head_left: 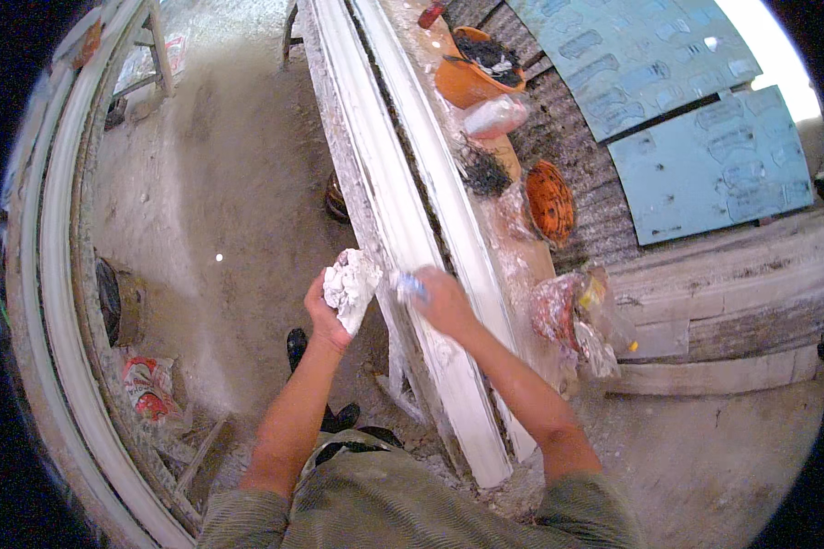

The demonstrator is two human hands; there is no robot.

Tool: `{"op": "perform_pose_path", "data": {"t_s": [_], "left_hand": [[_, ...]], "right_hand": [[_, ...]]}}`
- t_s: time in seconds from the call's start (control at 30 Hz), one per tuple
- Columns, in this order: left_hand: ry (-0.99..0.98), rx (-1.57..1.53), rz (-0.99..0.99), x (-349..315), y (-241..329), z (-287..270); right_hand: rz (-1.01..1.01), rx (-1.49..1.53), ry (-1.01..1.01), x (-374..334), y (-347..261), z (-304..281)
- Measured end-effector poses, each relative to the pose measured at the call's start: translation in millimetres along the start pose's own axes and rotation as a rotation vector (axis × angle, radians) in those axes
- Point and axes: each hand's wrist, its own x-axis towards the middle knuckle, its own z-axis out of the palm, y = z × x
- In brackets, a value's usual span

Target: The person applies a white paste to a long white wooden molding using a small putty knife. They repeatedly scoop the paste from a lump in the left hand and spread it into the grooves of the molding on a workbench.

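A lump of wet white plaster (pixel 351 285) rests in my left hand (pixel 326 317), whose fingers curl round it from below and the side. My right hand (pixel 445 304) is closed on a small bluish-white object (pixel 411 286), blurred by motion, so its kind does not show. That hand is just right of the plaster, above a long white moulding strip (pixel 389 169). Beside it runs a second white strip (pixel 467 238), with a dark gap between the two. Both strips lie lengthwise on a narrow bench.
Right of the strips are an orange bucket (pixel 471 82), an orange basin (pixel 550 203), dark fibres (pixel 485 171) and plastic bags (pixel 590 316). Blue panels (pixel 714 165) lean farther right. Another bench with white strips (pixel 59 274) curves along the left. A red-and-white sack (pixel 151 389) lies on the floor.
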Motion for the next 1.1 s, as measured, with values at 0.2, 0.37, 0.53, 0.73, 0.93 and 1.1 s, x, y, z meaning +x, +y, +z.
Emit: {"op": "perform_pose_path", "data": {"t_s": [0.2,0.37,0.53,0.73,0.93,1.1], "left_hand": [[0.142,0.274,0.027,40.7,30.2,-5.7],[0.222,0.406,-0.092,41.3,11.4,-27.4],[0.239,0.399,-0.232,24.4,-5.7,-33.1],[0.309,0.453,-0.248,12.7,-13.7,-30.3],[0.249,0.488,-0.188,11.3,-20.4,-41.4],[0.153,0.49,-0.248,-2.3,-31.3,-51.3]], "right_hand": [[-0.006,0.007,-0.029,173.0,36.3,12.6],[-0.315,-0.204,-0.209,199.4,40.4,34.9],[-0.05,-0.094,-0.039,170.8,46.0,30.6],[0.118,0.003,0.03,198.4,44.8,25.0],[-0.058,-0.145,-0.079,214.9,46.4,27.1],[-0.078,-0.11,-0.178,149.6,52.5,25.8]]}}
